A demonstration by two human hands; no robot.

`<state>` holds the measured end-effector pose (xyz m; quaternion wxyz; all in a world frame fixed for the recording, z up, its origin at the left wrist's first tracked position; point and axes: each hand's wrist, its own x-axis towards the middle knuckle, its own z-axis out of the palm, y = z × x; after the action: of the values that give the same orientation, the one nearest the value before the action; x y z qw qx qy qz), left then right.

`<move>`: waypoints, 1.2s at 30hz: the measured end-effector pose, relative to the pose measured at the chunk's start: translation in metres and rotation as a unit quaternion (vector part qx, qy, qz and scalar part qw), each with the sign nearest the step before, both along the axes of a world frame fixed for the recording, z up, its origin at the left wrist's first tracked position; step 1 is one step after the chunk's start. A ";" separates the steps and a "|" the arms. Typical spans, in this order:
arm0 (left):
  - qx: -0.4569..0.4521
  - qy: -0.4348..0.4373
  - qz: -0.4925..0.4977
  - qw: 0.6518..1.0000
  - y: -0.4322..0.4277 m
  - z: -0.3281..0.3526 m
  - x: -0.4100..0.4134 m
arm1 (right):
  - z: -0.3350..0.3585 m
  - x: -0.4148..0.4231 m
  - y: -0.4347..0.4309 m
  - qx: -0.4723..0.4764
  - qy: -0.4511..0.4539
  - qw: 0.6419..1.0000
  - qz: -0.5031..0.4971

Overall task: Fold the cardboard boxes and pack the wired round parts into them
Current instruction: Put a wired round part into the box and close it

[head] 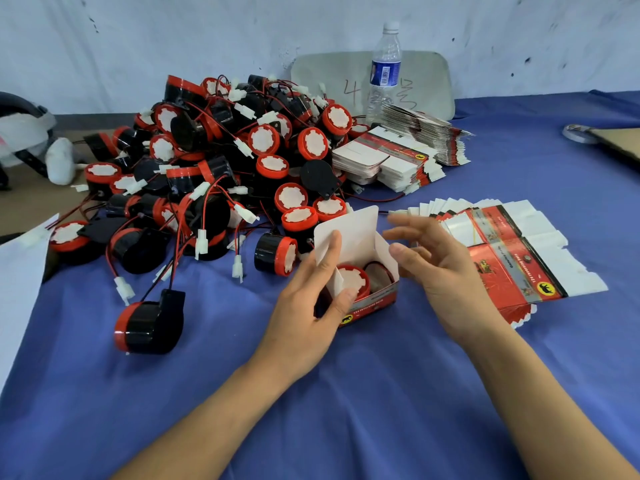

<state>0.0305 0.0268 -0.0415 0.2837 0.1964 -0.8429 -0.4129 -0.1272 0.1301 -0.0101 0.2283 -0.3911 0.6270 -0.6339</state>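
**A:** Where do we stand?

**B:** Our left hand (311, 289) is clamped on the near-left end of the open box (375, 301), with the thumb on a side flap and one finger up against the raised lid flap (349, 230). Our right hand (446, 268) hangs just beside the box's right end, fingers spread and holding nothing.

**A:** And the parts?

**B:** Two round parts (353, 278) sit side by side inside the box, which rests on the blue worktop (346, 393). The rest lie in the pile (214, 161) beyond it.

**A:** So what could go wrong as we close it?

**B:** Mostly the wires. We cannot see where they lie in the box. If one loops over the rim, the lid would trap it and the tab would not tuck in.

**A:** Anything else?

**B:** The nearer part looks tilted. If it stands above the rim, the lid would bulge or the thin card would crease when we press. We also hold only one end, so a hard push could skid the box.

**A:** And our right side?

**B:** The flat boxes (512, 251) are fanned out just beside that hand. A careless sweep would scatter them.
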 end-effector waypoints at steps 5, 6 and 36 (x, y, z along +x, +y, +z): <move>0.027 -0.052 -0.022 0.998 -0.001 -0.002 -0.001 | -0.006 0.000 -0.005 -0.012 -0.039 0.999 0.024; 0.033 -0.050 -0.024 0.998 -0.001 -0.001 -0.001 | -0.006 -0.001 -0.005 -0.011 -0.029 0.999 0.029; -0.236 0.065 0.091 0.965 0.008 0.004 0.002 | -0.005 0.029 -0.010 -0.079 0.002 0.996 0.044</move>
<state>0.0323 0.0346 -0.0379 0.4123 0.1728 -0.8747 -0.1871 -0.0977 0.1201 -0.0149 0.2229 -0.4360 0.5580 -0.6700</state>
